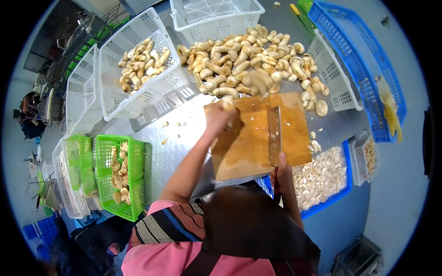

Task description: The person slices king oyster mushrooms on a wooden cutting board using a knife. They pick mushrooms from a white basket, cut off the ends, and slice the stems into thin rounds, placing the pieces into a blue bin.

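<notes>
My left hand (220, 119) is over the upper left of the wooden cutting board (253, 120), with a pale mushroom (228, 102) in its fingers; both are blurred. My right hand (283, 174) grips the handle of a cleaver (275, 134). The blade lies over the right half of the board, pointing away from me, and small pale bits cling to it. Beyond the board spreads a large heap of whole thick-stemmed mushrooms (238, 62). Cut pale mushroom pieces (321, 176) fill a blue crate (348, 162) at the board's lower right.
White plastic baskets (138, 100) stand at left, one holding mushrooms. A green basket (138, 172) contains mushroom caps. Blue crates (366, 86) line the right side, with a yellowish glove (388, 103) draped over one. A yellow-handled knife (297, 12) lies at the back. A person (93, 245) is at lower left.
</notes>
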### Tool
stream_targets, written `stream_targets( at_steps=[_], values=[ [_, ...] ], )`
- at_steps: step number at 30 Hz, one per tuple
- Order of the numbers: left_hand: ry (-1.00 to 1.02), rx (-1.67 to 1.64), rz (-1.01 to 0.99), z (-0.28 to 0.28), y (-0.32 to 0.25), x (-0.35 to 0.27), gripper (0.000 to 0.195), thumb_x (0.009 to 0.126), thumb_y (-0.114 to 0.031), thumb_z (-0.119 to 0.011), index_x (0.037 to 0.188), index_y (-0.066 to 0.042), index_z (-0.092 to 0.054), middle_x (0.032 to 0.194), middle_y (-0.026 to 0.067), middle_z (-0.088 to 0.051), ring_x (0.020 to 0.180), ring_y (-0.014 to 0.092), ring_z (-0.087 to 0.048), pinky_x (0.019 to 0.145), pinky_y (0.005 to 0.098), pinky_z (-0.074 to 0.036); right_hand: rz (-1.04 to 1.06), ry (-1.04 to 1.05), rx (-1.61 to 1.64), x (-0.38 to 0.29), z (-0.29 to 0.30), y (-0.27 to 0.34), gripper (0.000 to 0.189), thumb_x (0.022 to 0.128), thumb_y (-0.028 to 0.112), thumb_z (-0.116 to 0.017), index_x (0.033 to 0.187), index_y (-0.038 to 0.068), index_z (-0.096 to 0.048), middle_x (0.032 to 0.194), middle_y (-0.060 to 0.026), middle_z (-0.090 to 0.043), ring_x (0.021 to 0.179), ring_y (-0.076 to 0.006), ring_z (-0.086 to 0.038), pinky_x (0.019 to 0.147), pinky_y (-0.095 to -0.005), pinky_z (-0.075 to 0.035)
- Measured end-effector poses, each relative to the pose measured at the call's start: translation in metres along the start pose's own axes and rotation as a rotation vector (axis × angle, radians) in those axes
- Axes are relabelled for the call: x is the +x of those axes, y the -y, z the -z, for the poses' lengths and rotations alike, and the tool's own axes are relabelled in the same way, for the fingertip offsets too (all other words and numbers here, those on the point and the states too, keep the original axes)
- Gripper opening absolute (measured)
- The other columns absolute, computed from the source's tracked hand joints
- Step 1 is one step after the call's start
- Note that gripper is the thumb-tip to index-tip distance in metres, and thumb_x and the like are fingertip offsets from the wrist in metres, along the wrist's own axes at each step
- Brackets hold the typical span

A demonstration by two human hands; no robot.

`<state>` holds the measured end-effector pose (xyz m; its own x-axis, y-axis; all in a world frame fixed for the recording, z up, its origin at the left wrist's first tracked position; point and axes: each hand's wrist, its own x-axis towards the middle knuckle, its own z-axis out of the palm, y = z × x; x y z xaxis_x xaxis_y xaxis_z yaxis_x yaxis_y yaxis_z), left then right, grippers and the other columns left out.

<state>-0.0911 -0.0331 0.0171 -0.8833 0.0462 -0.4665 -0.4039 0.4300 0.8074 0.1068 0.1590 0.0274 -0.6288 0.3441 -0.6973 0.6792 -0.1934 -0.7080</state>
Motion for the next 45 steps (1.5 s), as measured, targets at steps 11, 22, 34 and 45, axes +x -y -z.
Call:
stream_targets(
  at_steps=[11, 22, 34, 45],
  values=[
    [-0.35, 0.072, -0.279, 0.069, -0.01, 0.092, 0.049, 0.079, -0.041, -0.059, 0.105, 0.0, -0.06, 0.091, 0.0157, -0.064, 0.083, 0.028, -0.062, 0.071, 0.0359, -0.048, -0.01, -0.009, -0.03, 0.013, 0.005, -0.011, 0.066, 0.084, 0.066, -0.035, 0.05, 0.01, -0.036, 0.04, -0.0023, -0.033, 0.03, -0.014, -0.037, 0.028, -0.0269, -0.028],
    [0.263, -0.496, 0.149, 0.022, -0.014, 0.046, 0.033, 0.085, -0.032, -0.043, 0.085, -0.001, -0.055, 0.071, 0.0102, -0.063, 0.051, 0.014, -0.05, 0.047, 0.0259, -0.04, 0.071, -0.018, 0.037, 0.021, 0.008, -0.028, 0.067, 0.086, 0.062, -0.037, 0.053, 0.005, -0.049, 0.04, -0.0037, -0.04, 0.031, -0.0158, -0.04, 0.032, -0.0303, -0.032],
    [-0.12, 0.303, -0.361, -0.101, 0.041, -0.053, 0.032, 0.077, -0.031, -0.063, 0.074, 0.001, -0.058, 0.064, 0.0101, -0.057, 0.06, 0.017, -0.054, 0.055, 0.0295, -0.043, -0.059, 0.082, 0.029, -0.023, -0.009, 0.006, 0.057, 0.089, 0.053, -0.043, 0.065, 0.002, -0.047, 0.047, -0.0035, -0.041, 0.034, -0.0123, -0.04, 0.03, -0.0263, -0.032],
    [-0.008, -0.255, -0.194, -0.12, 0.065, -0.041, 0.024, 0.074, -0.014, -0.064, 0.063, -0.008, -0.043, 0.057, 0.0027, -0.05, 0.041, 0.009, -0.046, 0.037, 0.0236, -0.037, -0.049, 0.119, -0.036, -0.026, 0.001, 0.011, 0.049, 0.092, 0.05, -0.038, 0.073, 0.005, -0.046, 0.046, -0.0022, -0.039, 0.034, -0.0113, -0.038, 0.031, -0.0256, -0.031]
  ],
)
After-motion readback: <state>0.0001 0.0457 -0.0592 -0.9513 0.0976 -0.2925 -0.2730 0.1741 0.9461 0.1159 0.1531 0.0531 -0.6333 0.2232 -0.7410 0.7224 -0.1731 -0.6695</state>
